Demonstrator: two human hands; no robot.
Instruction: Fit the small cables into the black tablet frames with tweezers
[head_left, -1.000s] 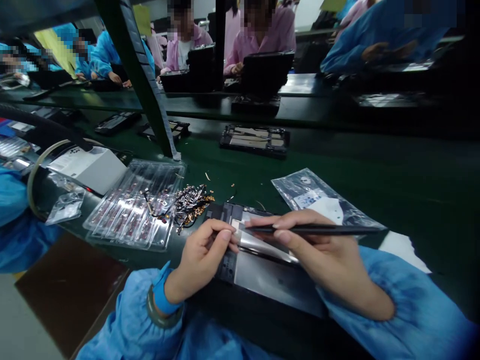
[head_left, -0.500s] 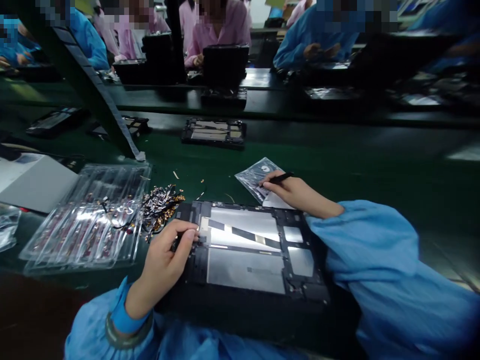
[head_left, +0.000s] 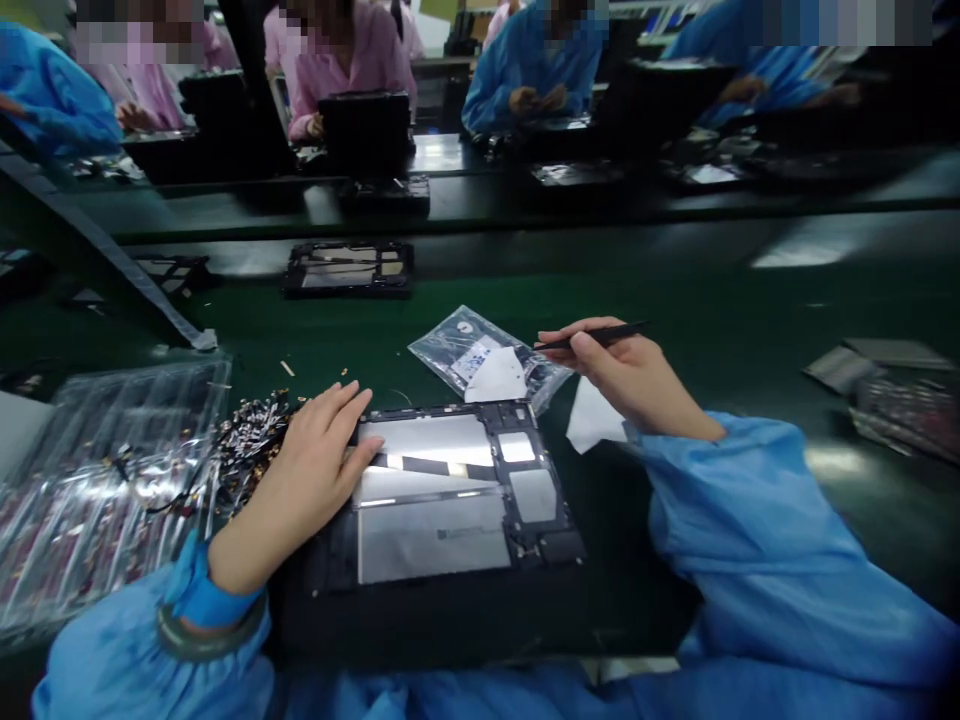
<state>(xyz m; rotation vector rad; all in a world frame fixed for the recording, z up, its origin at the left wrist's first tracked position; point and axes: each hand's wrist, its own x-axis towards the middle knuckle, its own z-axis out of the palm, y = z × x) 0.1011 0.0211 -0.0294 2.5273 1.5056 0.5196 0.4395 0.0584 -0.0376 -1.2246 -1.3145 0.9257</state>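
Observation:
In front of me lies an opened tablet-like device point(head_left: 435, 545), a black frame with silvery panels and a dark strip running across it. My left hand point(head_left: 311, 455) rests flat over its left edge, fingers stretched out and covering that part. Past the device's far right corner, my right hand point(head_left: 611, 360) grips slim black tweezers point(head_left: 600, 335), their tip pointing left. A clear plastic bag point(head_left: 442, 345) lies just left of that tip, with a white paper piece point(head_left: 496, 377) on it. Another white paper piece point(head_left: 592, 415) is partly below my right hand.
To the left, clear plastic trays point(head_left: 97, 500) sit beside a heap of small cables and connectors point(head_left: 251, 430). A similar opened device point(head_left: 349, 270) lies farther back. Grey pieces and a bag point(head_left: 900, 400) are at the right. Co-workers point(head_left: 352, 60) sit across the bench.
My left hand has gone from pinching at the device's left edge to lying flat on it. My right hand with the tweezers has moved right, off the plastic bag. The view has turned right.

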